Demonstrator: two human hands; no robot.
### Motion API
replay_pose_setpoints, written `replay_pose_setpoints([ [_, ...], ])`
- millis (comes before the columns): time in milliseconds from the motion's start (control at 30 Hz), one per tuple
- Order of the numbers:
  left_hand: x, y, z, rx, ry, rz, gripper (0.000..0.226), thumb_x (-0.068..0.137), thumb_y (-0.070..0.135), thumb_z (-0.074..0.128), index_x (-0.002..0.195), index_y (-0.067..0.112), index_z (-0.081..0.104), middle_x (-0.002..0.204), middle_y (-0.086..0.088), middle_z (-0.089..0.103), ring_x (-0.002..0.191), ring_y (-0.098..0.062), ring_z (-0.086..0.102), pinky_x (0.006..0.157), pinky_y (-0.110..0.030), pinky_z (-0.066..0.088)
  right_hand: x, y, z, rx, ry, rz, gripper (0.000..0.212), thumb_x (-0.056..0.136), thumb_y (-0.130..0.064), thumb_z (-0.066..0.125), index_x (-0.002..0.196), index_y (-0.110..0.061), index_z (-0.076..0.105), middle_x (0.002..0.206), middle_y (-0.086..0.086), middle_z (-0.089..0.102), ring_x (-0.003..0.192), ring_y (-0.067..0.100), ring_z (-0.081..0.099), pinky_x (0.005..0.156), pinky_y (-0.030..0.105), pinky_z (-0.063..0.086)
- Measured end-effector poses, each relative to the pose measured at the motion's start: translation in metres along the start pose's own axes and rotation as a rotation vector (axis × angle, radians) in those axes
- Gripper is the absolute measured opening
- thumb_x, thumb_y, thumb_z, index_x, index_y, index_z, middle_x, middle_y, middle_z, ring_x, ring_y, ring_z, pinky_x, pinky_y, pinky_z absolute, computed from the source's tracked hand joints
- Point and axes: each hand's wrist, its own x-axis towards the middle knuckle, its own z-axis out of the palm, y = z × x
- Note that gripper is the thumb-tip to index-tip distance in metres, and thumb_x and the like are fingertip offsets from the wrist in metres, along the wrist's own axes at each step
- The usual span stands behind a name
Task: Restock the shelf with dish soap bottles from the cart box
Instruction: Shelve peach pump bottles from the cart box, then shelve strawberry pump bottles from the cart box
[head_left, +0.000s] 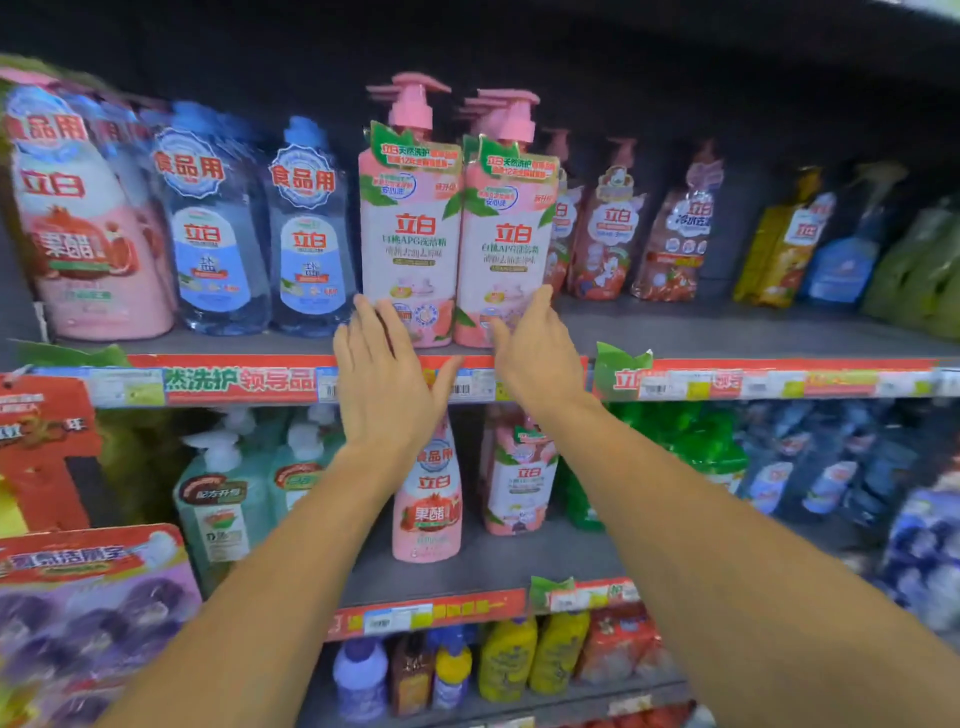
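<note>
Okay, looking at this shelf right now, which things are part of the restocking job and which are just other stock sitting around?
Part of the job:
- two pink pump bottles at the upper shelf's front edge
- left hand, open, at the left bottle's base
- right hand, open, at the right bottle's base

Just other stock:
- clear blue bottles
- red refill pouches
- yellow bottle
- lower-shelf bottles

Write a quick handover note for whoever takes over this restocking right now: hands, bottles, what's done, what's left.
Left hand: open, fingers straight, at the base of the left pink pump bottle.
Right hand: open, fingertips against the base of the right pink pump bottle.
Both bottles stand upright side by side at the front edge of the upper shelf.
Done: these two appear placed.
Left: the cart box is out of view, so the remaining stock is unknown; bare shelf shows to the right of the pair.
</note>
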Motion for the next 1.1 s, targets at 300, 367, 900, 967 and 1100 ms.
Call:
replay_pose_setpoints([
  [300, -0.059, 0.031, 0.009, -0.057, -0.049, 0.242, 0.080, 0.090, 0.041, 0.054, 0.152, -0.002, 0.026, 0.160, -0.027, 0.013, 0.148, -0.045, 0.010, 0.119, -0.055, 0.017, -0.072, 0.056, 0.018, -0.403, -0.028, -0.262, 0.075, 0.101, -0.042, 0.040, 0.158, -0.004, 0.008, 0.165, 0.018, -0.001, 0.153, 0.035, -0.001, 0.124, 0.047, 0.008],
  [367, -0.079, 0.047, 0.017, -0.016, -0.114, 0.310, 0.077, 0.092, 0.038, 0.050, 0.151, -0.005, 0.025, 0.159, -0.028, 0.013, 0.148, -0.047, 0.010, 0.121, -0.054, 0.015, -0.091, 0.075, 0.018, -0.420, -0.108, -0.268, 0.071, 0.102, -0.037, 0.040, 0.158, -0.004, 0.009, 0.165, 0.016, -0.002, 0.153, 0.033, 0.002, 0.123, 0.046, 0.014],
  [900, -0.297, 0.363, 0.048, -0.178, -0.724, 0.722, 0.065, 0.092, 0.039, 0.048, 0.145, 0.002, 0.034, 0.143, -0.017, 0.046, 0.135, -0.032, 0.039, 0.114, -0.039, 0.031, -0.264, 0.390, -0.168, -0.466, -0.535, 0.369, 0.042, 0.096, -0.029, 0.052, 0.129, -0.003, 0.050, 0.136, 0.015, 0.050, 0.130, 0.031, 0.049, 0.099, 0.040, 0.042],
  [967, -0.328, 0.417, 0.040, -0.207, -0.746, 0.776, 0.062, 0.093, 0.038, 0.050, 0.143, 0.003, 0.037, 0.138, -0.016, 0.049, 0.130, -0.032, 0.043, 0.110, -0.039, 0.035, -0.298, 0.444, -0.199, -0.473, -0.504, 0.445, 0.035, 0.095, -0.029, 0.050, 0.121, -0.006, 0.057, 0.128, 0.014, 0.056, 0.122, 0.033, 0.055, 0.095, 0.041, 0.046],
  [1100, -0.390, 0.516, 0.025, -0.258, -0.788, 0.899, 0.053, 0.093, 0.037, 0.051, 0.135, 0.007, 0.044, 0.133, -0.015, 0.054, 0.125, -0.032, 0.049, 0.103, -0.041, 0.039, -0.370, 0.545, -0.252, -0.472, -0.551, 0.617, 0.046, 0.092, -0.036, 0.051, 0.135, -0.020, 0.055, 0.134, 0.009, 0.059, 0.124, 0.031, 0.057, 0.103, 0.045, 0.047],
])
